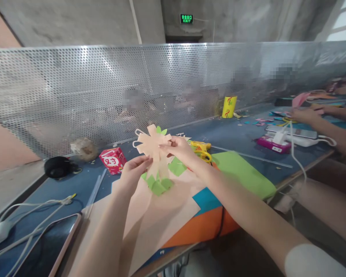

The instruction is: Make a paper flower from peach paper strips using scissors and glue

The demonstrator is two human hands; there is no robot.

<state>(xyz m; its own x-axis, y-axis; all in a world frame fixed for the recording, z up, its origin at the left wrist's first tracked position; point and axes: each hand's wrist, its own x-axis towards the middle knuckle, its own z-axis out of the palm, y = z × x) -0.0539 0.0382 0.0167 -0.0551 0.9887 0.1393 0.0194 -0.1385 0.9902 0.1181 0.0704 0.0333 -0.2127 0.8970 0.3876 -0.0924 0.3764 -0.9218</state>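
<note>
A red box (112, 159) is standing on the blue worktop (233, 130), its printed face showing one large white character that is reading 对. Beyond and well above the box, a green-lit sign (186, 19) is displaying "EXIT" beneath a row of Chinese characters. A yellow cylinder (229, 107), well to the right of the box and farther back, is carrying red marks too small to read.

Just to the right of the box, both hands are holding up a peach paper cut-out. The left hand (137, 169) is pinching its lower left edge, and the right hand (180, 150) is gripping its right side, thumb against the face. The cut-out (150, 144) is turning its broad face toward the wearer, with short strips fanning outward. Its long axis is running roughly upright: the fanned end is pointing up and away, and a longer strip is reaching down toward the wearer. White loops (136, 144) are projecting from its left side, toward the box. Green pieces (158, 186) are showing below it, right of the box and nearer the wearer; whether they are joining the strip, one cannot tell.
</note>
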